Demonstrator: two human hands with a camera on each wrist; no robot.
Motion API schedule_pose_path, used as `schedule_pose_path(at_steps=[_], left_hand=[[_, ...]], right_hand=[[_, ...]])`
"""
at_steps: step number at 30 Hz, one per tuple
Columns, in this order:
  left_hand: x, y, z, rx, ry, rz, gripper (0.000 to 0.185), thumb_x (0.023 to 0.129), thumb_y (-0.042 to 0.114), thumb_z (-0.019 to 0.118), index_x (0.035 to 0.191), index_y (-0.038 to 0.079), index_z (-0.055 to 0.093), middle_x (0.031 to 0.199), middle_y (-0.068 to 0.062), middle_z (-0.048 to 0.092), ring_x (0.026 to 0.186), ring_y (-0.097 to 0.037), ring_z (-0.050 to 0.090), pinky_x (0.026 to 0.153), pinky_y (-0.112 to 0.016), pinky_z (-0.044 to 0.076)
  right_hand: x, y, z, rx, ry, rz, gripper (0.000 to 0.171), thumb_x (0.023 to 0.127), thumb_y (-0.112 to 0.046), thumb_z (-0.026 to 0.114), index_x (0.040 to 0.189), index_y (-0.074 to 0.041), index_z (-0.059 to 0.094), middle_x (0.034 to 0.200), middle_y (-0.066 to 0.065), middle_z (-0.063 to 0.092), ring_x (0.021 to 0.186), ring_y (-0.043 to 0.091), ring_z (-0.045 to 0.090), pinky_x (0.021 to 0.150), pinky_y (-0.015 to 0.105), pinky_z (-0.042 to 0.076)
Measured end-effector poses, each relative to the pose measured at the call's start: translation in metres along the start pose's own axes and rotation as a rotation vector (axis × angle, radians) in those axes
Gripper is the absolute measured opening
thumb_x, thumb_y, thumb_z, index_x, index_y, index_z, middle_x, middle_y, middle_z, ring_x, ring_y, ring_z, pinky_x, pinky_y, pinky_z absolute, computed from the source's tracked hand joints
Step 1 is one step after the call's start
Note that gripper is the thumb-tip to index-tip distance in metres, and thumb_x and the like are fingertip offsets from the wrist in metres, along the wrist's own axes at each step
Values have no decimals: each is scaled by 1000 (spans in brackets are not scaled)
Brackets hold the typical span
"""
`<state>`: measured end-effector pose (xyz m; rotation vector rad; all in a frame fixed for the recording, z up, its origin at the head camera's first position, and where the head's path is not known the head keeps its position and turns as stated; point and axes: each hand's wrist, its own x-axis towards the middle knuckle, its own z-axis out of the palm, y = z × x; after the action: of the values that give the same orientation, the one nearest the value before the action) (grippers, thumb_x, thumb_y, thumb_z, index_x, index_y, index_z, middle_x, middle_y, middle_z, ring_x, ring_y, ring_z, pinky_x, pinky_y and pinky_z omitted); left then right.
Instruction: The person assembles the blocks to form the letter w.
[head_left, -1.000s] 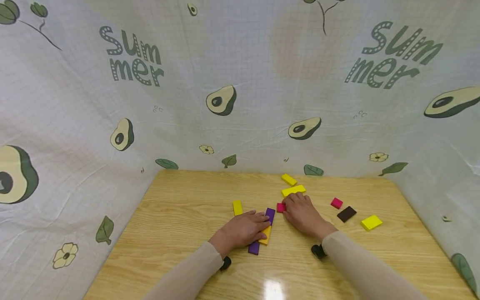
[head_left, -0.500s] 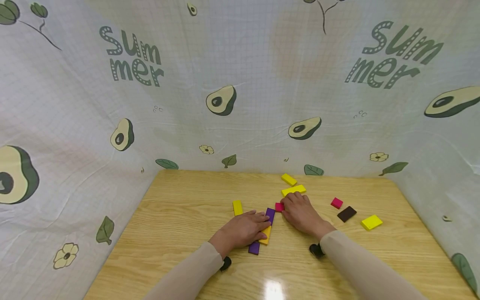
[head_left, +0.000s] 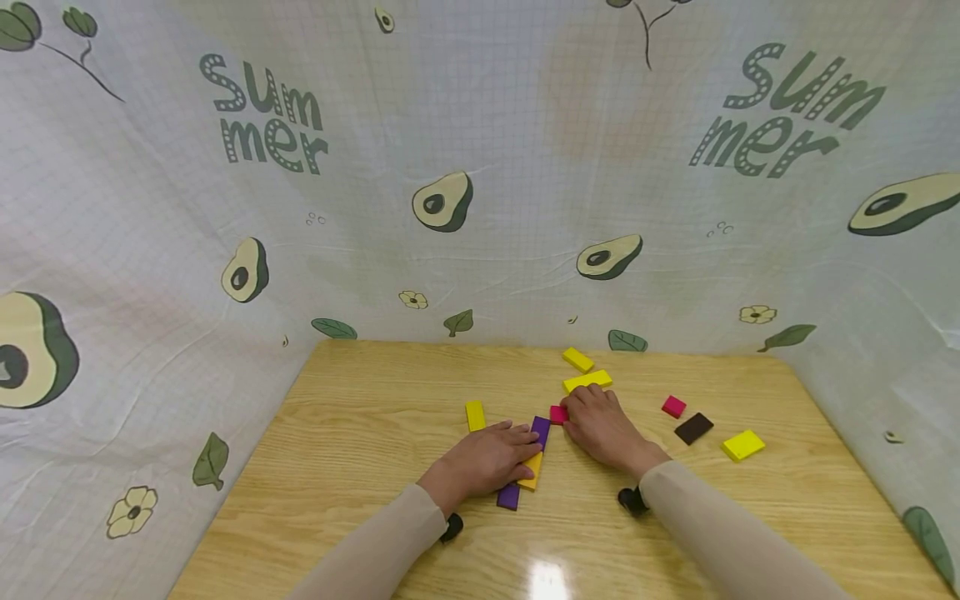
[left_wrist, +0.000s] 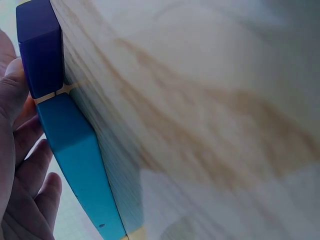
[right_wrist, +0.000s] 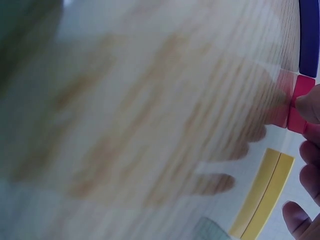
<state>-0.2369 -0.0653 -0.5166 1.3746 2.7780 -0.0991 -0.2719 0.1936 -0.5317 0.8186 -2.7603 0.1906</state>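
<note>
My left hand (head_left: 483, 460) lies with its fingers extended over a group of flat blocks. Around it show a purple block (head_left: 541, 432), an orange block (head_left: 531, 472) and a lower purple block (head_left: 507, 497). In the left wrist view the thumb is against a purple block (left_wrist: 42, 55), and a blue block (left_wrist: 82, 165) lies end to end with it; the head view hides the blue one. My right hand (head_left: 603, 423) pinches a small red block (head_left: 558, 415), just right of the upper purple block. The right wrist view shows the thumb on this red block (right_wrist: 297, 122).
Beyond the right hand lie a long yellow block (head_left: 587, 381) and a shorter yellow block (head_left: 577, 359). Another yellow block (head_left: 475, 415) is behind the left hand. To the right are a red block (head_left: 673, 407), a dark brown block (head_left: 693, 428) and a yellow block (head_left: 742, 445).
My right hand has slid slightly left with the red block, closer to the upper purple block, and has since stayed there. The left hand has kept its place.
</note>
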Motion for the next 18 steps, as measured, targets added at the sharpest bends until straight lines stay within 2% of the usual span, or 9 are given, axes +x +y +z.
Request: schedule_pose_path(at_steps=[14, 18], left_hand=[[2, -1, -3, 4, 6, 12, 52, 112, 48, 43, 154, 21, 57, 159, 5, 54, 153, -13, 43, 128, -34, 34], [4, -1, -3, -8, 32, 18, 52, 111, 49, 46, 151, 19, 60, 154, 6, 60, 152, -16, 45, 128, -35, 35]], right_hand=[[0, -2, -1, 10, -8, 12, 29, 98, -21, 75, 121, -4, 70, 118, 12, 66, 110, 32, 55, 88, 48, 47], [0, -3, -2, 9, -8, 17, 28, 98, -20, 75, 120, -4, 71, 117, 12, 66, 109, 33, 55, 88, 48, 47]])
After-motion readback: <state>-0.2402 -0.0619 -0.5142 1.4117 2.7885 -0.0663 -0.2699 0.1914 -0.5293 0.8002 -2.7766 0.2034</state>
